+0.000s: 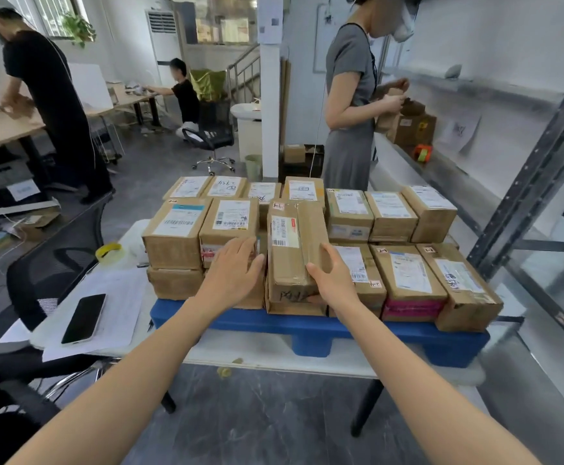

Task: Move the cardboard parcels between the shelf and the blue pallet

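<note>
Several taped cardboard parcels with white labels are stacked on a blue pallet (310, 325) that sits on a white table. A long parcel (292, 250) lies on top at the front middle. My right hand (332, 275) grips its near right edge, thumb on top and fingers under the side. My left hand (232, 268) lies with straight fingers against that parcel's left side, over a lower parcel. The grey metal shelf (528, 193) stands to the right.
A phone (84, 318) lies on papers at the table's left, next to a tape roll (108, 251). A black office chair (52, 263) stands at the left. A person in a grey dress (349, 105) works at the shelf behind the pallet.
</note>
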